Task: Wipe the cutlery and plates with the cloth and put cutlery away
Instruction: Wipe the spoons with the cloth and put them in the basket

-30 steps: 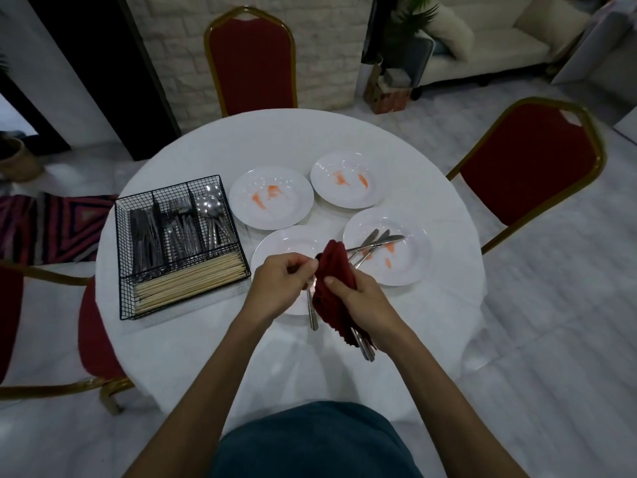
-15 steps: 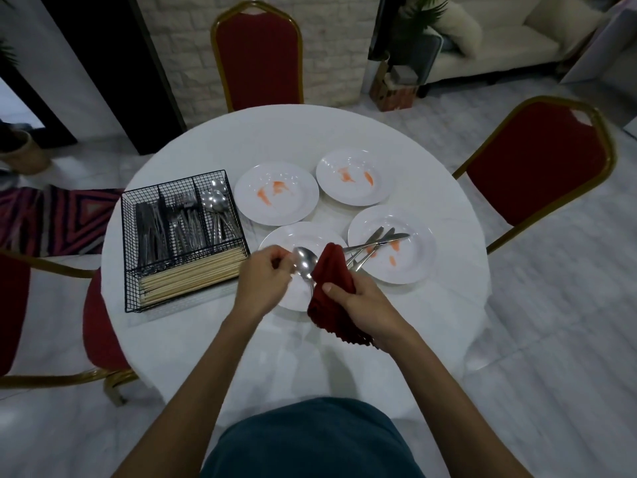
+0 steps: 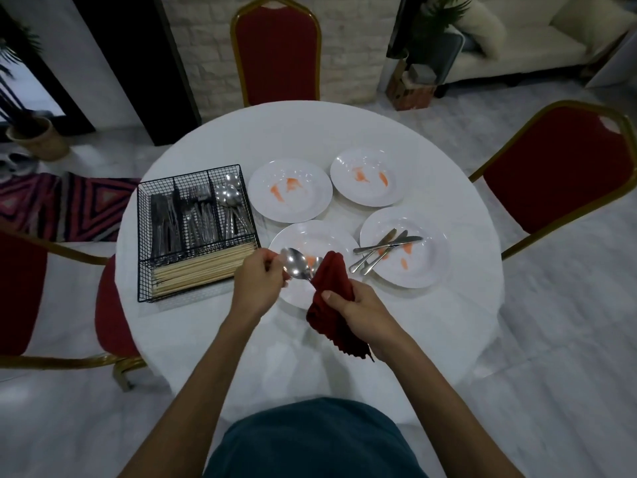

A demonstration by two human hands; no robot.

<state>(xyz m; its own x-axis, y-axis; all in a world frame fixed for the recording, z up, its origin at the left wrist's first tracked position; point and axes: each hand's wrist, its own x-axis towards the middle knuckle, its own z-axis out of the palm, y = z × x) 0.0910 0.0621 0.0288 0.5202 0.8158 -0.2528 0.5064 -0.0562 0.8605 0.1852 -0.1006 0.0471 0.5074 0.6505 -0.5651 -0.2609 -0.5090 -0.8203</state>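
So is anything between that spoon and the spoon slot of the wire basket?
Nothing visible. The spoon, held in the left hand, is just right of the basket; its spoon slot is open from above.

Round white table (image 3: 213, 339) ringed by red gold-framed chairs (image 3: 277, 50); cream sofa (image 3: 537, 39) beyond its far right; patterned rug (image 3: 65, 205) left.

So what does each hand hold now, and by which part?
The left hand holds a spoon by the rim of its bowl. The right hand grips the red cloth, bunched around the spoon's handle.
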